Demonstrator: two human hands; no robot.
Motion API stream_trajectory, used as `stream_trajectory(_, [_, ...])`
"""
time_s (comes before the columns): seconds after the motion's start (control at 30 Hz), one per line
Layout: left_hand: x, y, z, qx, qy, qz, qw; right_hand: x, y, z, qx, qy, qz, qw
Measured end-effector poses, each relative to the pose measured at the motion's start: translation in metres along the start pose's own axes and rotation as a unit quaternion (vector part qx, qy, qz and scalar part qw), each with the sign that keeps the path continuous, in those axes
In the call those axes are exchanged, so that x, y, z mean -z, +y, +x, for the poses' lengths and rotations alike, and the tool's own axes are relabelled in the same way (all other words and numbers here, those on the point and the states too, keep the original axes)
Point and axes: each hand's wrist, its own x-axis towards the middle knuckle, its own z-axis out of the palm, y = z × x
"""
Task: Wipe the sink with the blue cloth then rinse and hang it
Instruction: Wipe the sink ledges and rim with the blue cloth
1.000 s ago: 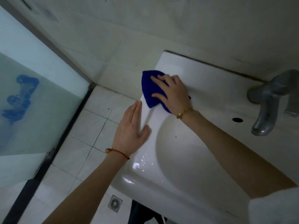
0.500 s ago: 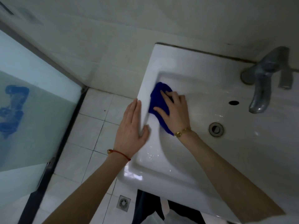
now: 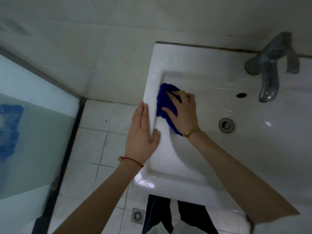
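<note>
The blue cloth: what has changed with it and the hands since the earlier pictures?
The right hand has dragged the blue cloth from the sink's far left corner, on the flat rim, down onto the inner left wall of the basin. The hand presses on it as before. The left hand stays braced on the left rim.

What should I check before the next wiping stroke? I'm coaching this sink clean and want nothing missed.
1. Crumpled blue cloth under the right hand: ok, fingers press it against the basin's left inner wall.
2. Left hand bracing: ok, it rests flat on the white ceramic sink at its left rim.
3. Round metal drain unblocked: ok, nothing lies on it.
4. Grey metal faucet off: ok, no water stream visible.
5. Basin wiped all over: cannot tell; droplets glint near the front.
6. Place to hang the cloth: cannot tell, none in view.
</note>
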Motion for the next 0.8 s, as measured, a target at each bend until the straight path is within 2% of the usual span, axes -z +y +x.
stream_trajectory(0.1, [0.0,0.0,0.001,-0.007,0.002,0.008,1.0,0.005,0.005,0.009,0.026,-0.02,0.015,0.999])
stream_trajectory(0.2, [-0.001,0.001,0.003,-0.005,0.0,0.023,1.0,0.014,0.02,0.035,0.087,-0.04,-0.037,0.995])
stream_trajectory(0.33, [0.001,0.003,0.004,-0.004,0.003,0.032,0.999,0.027,0.041,0.053,0.112,-0.053,-0.084,0.989])
stream_trajectory(0.5, [0.005,0.01,0.028,-0.011,0.02,0.029,0.999,0.045,0.067,0.04,0.105,-0.022,-0.118,0.987])
stream_trajectory(0.7, [-0.006,0.012,0.067,0.004,0.012,0.044,0.999,0.08,0.079,0.062,0.1,0.07,-0.15,0.981])
stream_trajectory(0.8, [-0.011,0.011,0.077,0.017,0.01,0.057,0.998,0.068,0.069,0.106,0.099,0.047,-0.185,0.977])
